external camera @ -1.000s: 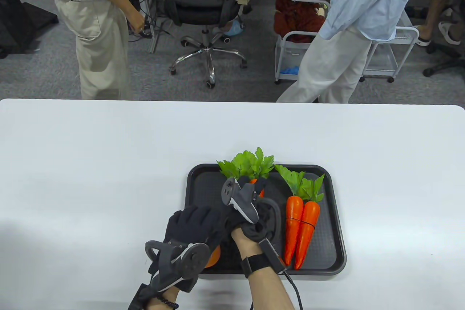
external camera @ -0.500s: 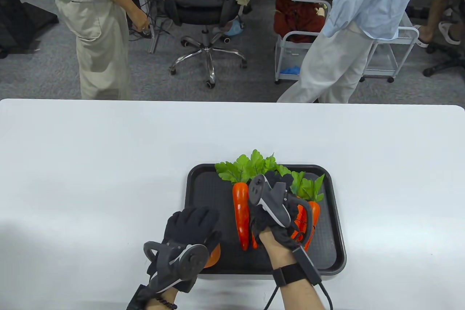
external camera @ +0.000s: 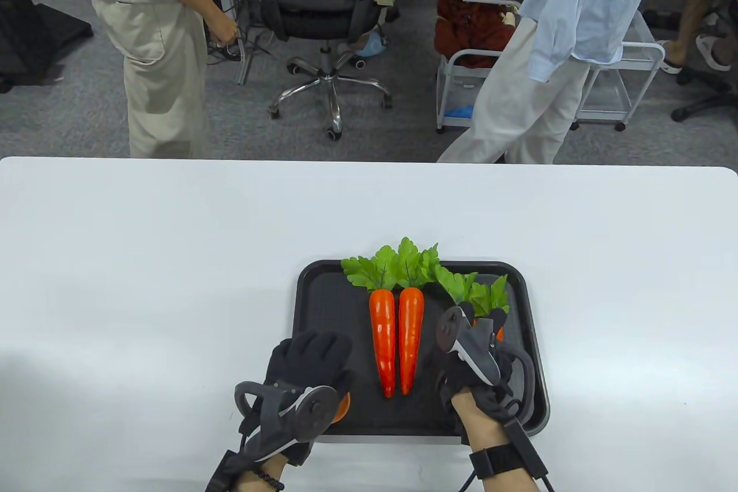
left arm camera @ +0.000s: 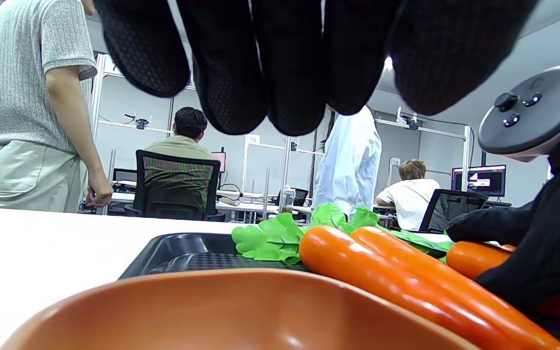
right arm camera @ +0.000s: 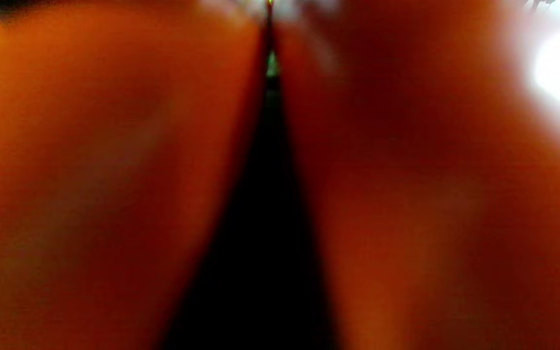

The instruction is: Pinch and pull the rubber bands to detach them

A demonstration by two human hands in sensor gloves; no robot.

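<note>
A black tray [external camera: 323, 307] holds two pairs of toy carrots with green leaves. The middle pair [external camera: 396, 342] lies side by side with no band showing on it; it also shows in the left wrist view [left arm camera: 406, 287]. My right hand [external camera: 484, 330] lies on top of the right pair [external camera: 500, 334] and covers most of it, so any rubber band there is hidden. The right wrist view shows only these two carrots [right arm camera: 114, 194], blurred and very close. My left hand [external camera: 311, 350] hovers flat over an orange bowl [external camera: 343, 406], its fingers [left arm camera: 260, 68] together and holding nothing.
The orange bowl [left arm camera: 221, 311] sits at the tray's front left corner. The white table [external camera: 144, 261] stretches left, right and behind the tray. Two people and an office chair [external camera: 323, 7] stand beyond the far edge.
My right hand has moved from the middle carrot pair rightward onto the right pair, uncovering the middle pair, which now lies straight. My left hand has hardly moved.
</note>
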